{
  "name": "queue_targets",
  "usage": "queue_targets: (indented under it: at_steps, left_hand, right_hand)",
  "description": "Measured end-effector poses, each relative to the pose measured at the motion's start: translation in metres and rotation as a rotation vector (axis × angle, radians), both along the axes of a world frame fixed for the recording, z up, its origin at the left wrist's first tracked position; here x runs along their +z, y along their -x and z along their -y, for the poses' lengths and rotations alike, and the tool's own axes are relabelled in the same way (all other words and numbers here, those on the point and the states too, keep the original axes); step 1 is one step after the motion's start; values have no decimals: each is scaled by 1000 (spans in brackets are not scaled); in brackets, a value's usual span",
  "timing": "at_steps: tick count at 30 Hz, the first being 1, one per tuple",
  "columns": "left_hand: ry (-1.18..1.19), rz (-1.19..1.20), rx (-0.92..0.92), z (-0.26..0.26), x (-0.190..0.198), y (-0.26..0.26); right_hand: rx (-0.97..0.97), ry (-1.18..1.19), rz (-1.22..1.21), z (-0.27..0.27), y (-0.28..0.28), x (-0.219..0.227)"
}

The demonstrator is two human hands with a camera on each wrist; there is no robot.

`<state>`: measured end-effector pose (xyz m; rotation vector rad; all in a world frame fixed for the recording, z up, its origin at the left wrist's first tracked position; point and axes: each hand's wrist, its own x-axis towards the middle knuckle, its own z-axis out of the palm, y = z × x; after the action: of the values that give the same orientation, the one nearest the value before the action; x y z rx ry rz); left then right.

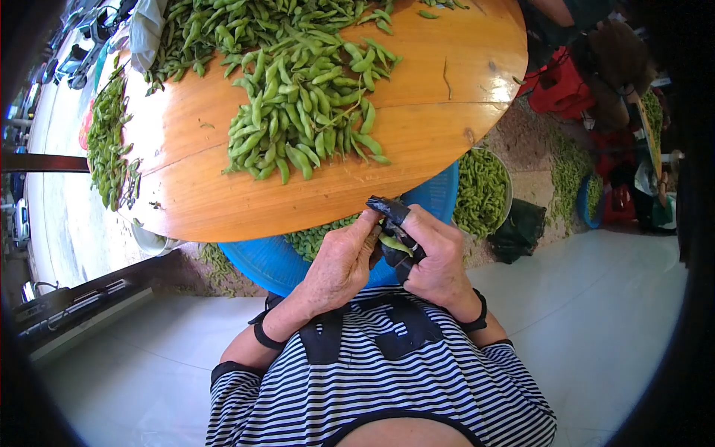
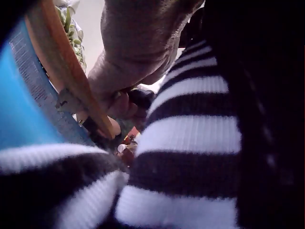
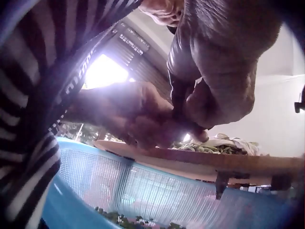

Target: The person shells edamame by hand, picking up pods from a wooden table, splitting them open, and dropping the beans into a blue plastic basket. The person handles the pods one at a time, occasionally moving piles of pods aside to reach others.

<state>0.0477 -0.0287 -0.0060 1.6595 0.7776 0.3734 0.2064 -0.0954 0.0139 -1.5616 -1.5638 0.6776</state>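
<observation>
In the head view, my left hand (image 1: 339,261) and right hand (image 1: 439,257) meet above a blue basket (image 1: 261,264), near the table edge. Black coverings wrap the thumb and some fingers of the right hand, which holds a green pod (image 1: 395,244) in its curled fingers. My left fingertips touch the covered right thumb; whether they pinch anything is hidden. The right wrist view has the right hand (image 3: 224,62) close up, with the left hand (image 3: 138,114) against it. In the left wrist view the left hand (image 2: 138,43) is dark and its fingertips are unclear.
Piles of green pods (image 1: 298,112) lie on the round wooden table (image 1: 186,194), beside a pale bag (image 1: 147,33). A bucket of pods (image 1: 480,190) and a dark green bag (image 1: 518,231) stand right of the basket. Red stools (image 1: 558,86) and a person's arm are farther right.
</observation>
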Motion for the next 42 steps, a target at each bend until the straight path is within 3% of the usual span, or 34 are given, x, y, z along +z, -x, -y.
queue_targets:
  at_steps: [6, 8, 12, 14, 15, 18, 20, 21, 23, 25, 27, 30, 32, 36, 37, 38, 40, 42]
  left_hand:
    - [106, 35, 51, 4, -5, 0]
    - [-216, 124, 105, 7, -20, -3]
    - [-243, 64, 116, 10, -17, -3]
    - [123, 102, 191, 8, -8, -6]
    - [123, 102, 191, 7, -2, -6]
    - [316, 131, 198, 0, 4, -2]
    - [-239, 217, -59, -7, -5, 4]
    - [-225, 195, -47, -9, 5, 1]
    - [-271, 147, -10, -19, 23, -2]
    - [-319, 100, 30, -32, 25, -8]
    - [-682, 30, 97, -51, 21, -16]
    - [-865, -47, 81, -70, 10, -29]
    - [-930, -82, 30, -72, 3, -35]
    - [-1031, -131, -6, -70, 6, -37]
    - [-1030, -128, -10, -69, 8, -38]
    - [-995, -43, 50, -67, 12, -39]
    - [-954, 41, 106, -62, 17, -38]
    - [-681, 115, 160, -55, 22, -34]
  right_hand:
    - [-8, -33, 11, 0, 10, -2]
    - [-54, -150, 136, 0, 16, -10]
    - [-57, -171, 169, 2, 15, -16]
    - [-119, -194, 153, 2, 15, -17]
    - [-120, -194, 153, 2, 11, -16]
    - [-355, -152, 185, 0, -18, -6]
    - [-455, 12, 141, 11, -55, -9]
    - [-499, 117, 146, 18, -75, -12]
    - [-569, 237, 437, 32, -115, -23]
    - [-665, 320, 552, 48, -144, -33]
    - [-720, 378, 573, 53, -158, -35]
    - [-792, 507, 541, 59, -176, -47]
    - [-752, 463, 647, 72, -198, -77]
    - [-802, 474, 583, 69, -191, -65]
    - [-765, 417, 454, 64, -182, -54]
    - [-728, 359, 327, 60, -171, -47]
    - [-715, 249, 311, 48, -149, -43]
    - [-696, 132, 294, 39, -146, -43]
